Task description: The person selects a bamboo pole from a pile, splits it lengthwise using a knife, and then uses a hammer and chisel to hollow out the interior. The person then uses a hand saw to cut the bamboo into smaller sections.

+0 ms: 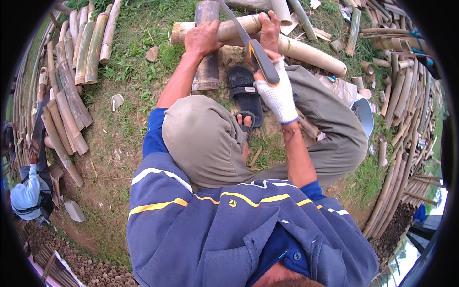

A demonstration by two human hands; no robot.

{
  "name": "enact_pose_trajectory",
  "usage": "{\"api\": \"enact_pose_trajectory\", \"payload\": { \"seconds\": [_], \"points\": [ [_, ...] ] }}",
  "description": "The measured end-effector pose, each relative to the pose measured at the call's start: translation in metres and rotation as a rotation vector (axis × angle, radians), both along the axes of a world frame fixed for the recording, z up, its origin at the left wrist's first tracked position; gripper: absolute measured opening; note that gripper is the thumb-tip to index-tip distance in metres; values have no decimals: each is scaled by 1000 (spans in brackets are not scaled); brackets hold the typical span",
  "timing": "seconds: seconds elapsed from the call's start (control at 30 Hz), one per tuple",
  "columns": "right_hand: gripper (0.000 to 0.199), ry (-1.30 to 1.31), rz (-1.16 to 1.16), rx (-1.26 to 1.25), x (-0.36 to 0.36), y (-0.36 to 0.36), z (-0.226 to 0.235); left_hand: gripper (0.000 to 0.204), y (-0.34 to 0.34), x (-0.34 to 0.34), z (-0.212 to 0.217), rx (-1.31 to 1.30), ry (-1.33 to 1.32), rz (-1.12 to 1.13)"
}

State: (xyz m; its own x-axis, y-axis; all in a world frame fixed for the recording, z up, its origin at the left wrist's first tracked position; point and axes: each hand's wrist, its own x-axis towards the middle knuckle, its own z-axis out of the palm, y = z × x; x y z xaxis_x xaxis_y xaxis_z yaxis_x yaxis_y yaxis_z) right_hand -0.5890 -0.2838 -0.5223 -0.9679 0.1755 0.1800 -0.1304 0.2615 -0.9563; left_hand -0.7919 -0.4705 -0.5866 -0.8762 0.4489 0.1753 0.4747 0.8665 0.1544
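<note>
My bare left hand (203,38) presses down on a short pale bamboo section (234,27) that lies across another bamboo piece (208,71) on the ground. My right hand (277,93), in a white work glove, grips the black and orange handle of a hand saw (264,61). Its long blade (236,24) runs up and left across the bamboo section, between my left hand and a bare foot (270,28) that rests on the same bamboo. I am crouched, with my knees under my arms.
A black sandal (245,91) lies on the dirt below the bamboo. Split bamboo slats (67,100) are piled at the left, long poles (406,119) at the right, cut tubes (91,268) stacked below. Another person (28,191) crouches at the far left.
</note>
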Motion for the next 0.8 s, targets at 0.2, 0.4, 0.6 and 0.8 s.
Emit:
{"api": "enact_pose_trajectory", "payload": {
  "seconds": [0.2,0.4,0.6,0.8],
  "points": [
    [54,54,-5,169,-35,-4,-20,63,-1,-12,-11,12,-4,-47],
    [55,-62,47,359,124,13,10,64,-22,-9,-18,-2,-36,10],
    [49,69,9,233,-1,-6,-14,65,-11,-2,-19,40,-13,9],
    [60,109,6,224,-42,2,-33,63,-2,-6,-12,27,-43,-64]
  ]
}}
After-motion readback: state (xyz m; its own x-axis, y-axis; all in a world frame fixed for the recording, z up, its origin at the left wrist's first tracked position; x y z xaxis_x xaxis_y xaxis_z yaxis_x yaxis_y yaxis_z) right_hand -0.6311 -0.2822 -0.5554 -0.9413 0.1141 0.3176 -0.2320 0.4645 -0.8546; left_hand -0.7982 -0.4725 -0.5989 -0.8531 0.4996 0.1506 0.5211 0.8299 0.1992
